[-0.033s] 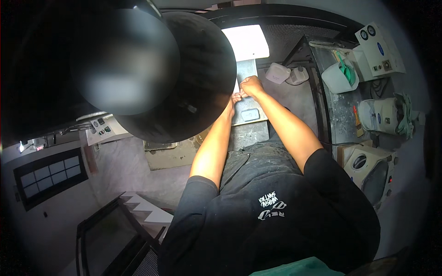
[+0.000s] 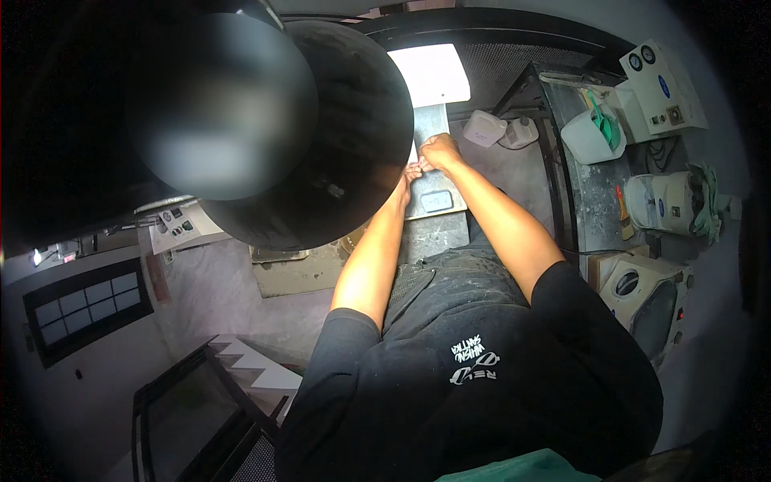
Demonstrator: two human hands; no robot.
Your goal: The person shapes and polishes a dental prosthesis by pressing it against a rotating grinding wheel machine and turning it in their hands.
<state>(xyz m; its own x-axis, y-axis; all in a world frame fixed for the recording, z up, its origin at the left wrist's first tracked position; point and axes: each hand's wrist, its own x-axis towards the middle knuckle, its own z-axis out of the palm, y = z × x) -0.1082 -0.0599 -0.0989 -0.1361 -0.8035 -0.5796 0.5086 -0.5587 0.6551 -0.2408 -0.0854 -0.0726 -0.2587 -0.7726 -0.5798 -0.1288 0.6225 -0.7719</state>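
Observation:
My right hand (image 2: 439, 151) is closed, its curled fingers pressed together over a grey metal work surface (image 2: 458, 229). My left hand (image 2: 411, 172) is close beside it, fingertips nearly meeting the right ones. A big black round lamp-like shade (image 2: 353, 161) covers part of the left hand. Whatever the fingers pinch is too small or too hidden to make out. Just nearer to me than the hands, a small pale rectangular case (image 2: 436, 201) lies on the surface. Beyond them stands a bright white box-shaped unit (image 2: 430, 74).
White plastic jugs (image 2: 485, 128) sit on the floor to the right. Along the right wall, a bench (image 2: 590, 205) carries a white tub (image 2: 593, 136), a brush (image 2: 625, 217) and several white machines (image 2: 662, 197). A dark metal-framed stand (image 2: 193, 394) is at lower left.

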